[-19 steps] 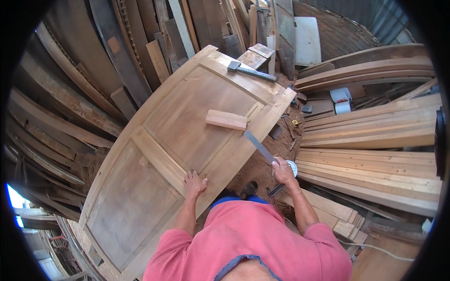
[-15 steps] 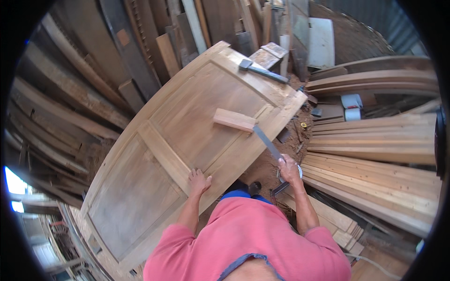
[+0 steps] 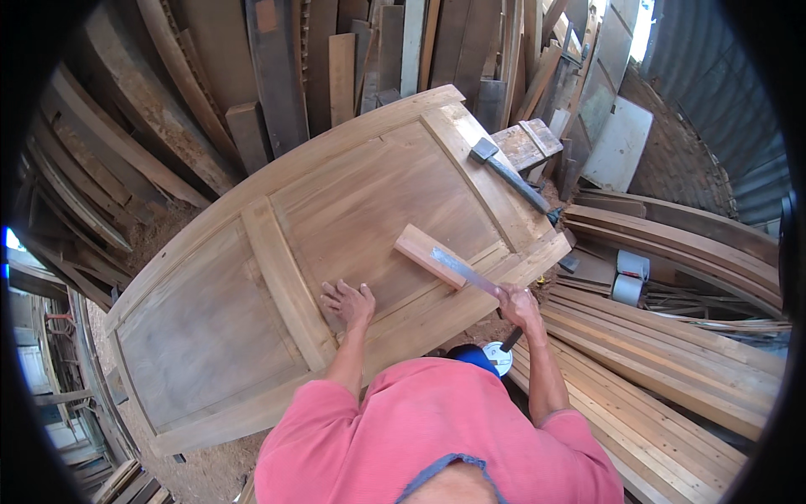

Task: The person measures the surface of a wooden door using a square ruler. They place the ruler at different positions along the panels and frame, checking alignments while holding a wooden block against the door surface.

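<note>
Between closed fingers of the right hand (image 3: 521, 307), gripping a long, flat, grey metal blade (image 3: 475, 279), with its tip over a pinkish rectangular wooden block (image 3: 417, 249) on a broad, brown, panelled wooden door (image 3: 284, 273). Spreading the left hand (image 3: 353, 305) open over the door; cannot tell whether touching.

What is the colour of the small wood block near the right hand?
The block is pale pinkish brown, best seen in the head view.
</note>
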A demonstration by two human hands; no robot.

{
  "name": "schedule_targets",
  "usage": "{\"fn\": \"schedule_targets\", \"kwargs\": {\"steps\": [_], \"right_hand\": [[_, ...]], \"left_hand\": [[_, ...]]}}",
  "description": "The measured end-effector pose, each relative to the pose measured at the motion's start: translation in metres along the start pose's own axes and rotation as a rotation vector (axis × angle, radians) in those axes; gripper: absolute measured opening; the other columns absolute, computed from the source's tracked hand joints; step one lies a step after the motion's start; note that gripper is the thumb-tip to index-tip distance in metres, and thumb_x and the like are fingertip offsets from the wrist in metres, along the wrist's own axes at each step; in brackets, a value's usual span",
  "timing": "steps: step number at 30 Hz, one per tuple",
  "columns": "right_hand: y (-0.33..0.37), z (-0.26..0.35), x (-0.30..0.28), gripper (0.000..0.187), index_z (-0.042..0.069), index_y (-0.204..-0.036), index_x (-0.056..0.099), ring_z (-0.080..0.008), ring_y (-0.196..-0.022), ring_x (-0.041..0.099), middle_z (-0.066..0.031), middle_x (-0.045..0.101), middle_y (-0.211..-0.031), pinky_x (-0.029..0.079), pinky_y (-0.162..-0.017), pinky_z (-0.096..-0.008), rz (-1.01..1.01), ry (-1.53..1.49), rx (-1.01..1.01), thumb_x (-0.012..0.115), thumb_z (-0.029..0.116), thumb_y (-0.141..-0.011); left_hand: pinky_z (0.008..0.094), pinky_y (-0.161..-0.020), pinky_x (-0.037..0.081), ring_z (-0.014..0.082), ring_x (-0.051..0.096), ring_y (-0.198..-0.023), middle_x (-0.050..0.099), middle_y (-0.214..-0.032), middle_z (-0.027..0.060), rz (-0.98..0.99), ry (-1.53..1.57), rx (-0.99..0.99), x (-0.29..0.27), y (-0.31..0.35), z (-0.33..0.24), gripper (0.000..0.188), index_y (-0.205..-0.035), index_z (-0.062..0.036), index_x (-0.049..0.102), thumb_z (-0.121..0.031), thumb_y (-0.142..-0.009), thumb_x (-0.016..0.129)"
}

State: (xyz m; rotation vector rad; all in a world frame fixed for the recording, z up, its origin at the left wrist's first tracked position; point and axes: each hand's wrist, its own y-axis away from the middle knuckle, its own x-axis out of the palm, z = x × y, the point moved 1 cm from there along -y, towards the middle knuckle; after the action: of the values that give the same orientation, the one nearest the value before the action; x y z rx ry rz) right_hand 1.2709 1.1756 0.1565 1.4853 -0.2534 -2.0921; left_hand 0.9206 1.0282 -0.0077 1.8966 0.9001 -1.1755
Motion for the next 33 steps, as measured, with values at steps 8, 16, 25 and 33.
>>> {"fn": "schedule_targets", "kwargs": {"steps": [8,16,25,33], "right_hand": [[-0.082,-0.027,0.014,0.035,0.003,-0.105,0.069,-0.0469,-0.1,0.065,-0.0268,0.069,-0.1,0.051,-0.087,-0.0538,-0.056,-0.05,-0.098,0.051,0.033,-0.104],[-0.165,-0.048,-0.011,0.039,0.001,-0.104,0.069,-0.0498,-0.097,0.065,-0.0301,0.068,-0.099,0.05,-0.084,-0.0553,0.0,-0.066,-0.134,0.052,0.036,-0.103],[-0.082,-0.151,0.004,0.049,-0.001,-0.106,0.069,-0.0491,-0.101,0.064,-0.0304,0.068,-0.102,0.049,-0.086,-0.0542,-0.137,-0.22,0.279,0.049,0.044,-0.101],[-0.014,-0.173,0.055,0.049,0.001,-0.095,0.067,-0.0508,-0.097,0.063,-0.0293,0.067,-0.098,0.048,-0.082,-0.0576,-0.128,-0.118,0.395,0.048,0.046,-0.101]], "left_hand": [[0.0702,-0.117,0.016,0.0637,0.018,-0.144,0.016,-0.163,0.0346,-0.067,-0.069,0.011,0.006,-0.002,-0.004,0.074,-0.146,0.0054,0.036,-0.039,-0.093,0.064],[0.0697,-0.117,0.015,0.0574,0.019,-0.148,0.019,-0.163,0.0337,-0.041,-0.04,-0.128,0.008,-0.04,-0.02,0.076,-0.148,0.0016,0.034,-0.041,-0.092,0.064],[0.0706,-0.118,0.013,0.0583,0.011,-0.15,0.011,-0.164,0.0364,-0.039,-0.182,-0.14,0.05,-0.078,-0.12,0.079,-0.155,-0.0008,0.023,-0.047,-0.098,0.054],[0.0708,-0.117,0.016,0.0569,0.016,-0.149,0.017,-0.163,0.035,-0.171,-0.255,0.04,0.063,-0.073,-0.128,0.074,-0.152,-0.0002,0.028,-0.045,-0.099,0.052]]}}
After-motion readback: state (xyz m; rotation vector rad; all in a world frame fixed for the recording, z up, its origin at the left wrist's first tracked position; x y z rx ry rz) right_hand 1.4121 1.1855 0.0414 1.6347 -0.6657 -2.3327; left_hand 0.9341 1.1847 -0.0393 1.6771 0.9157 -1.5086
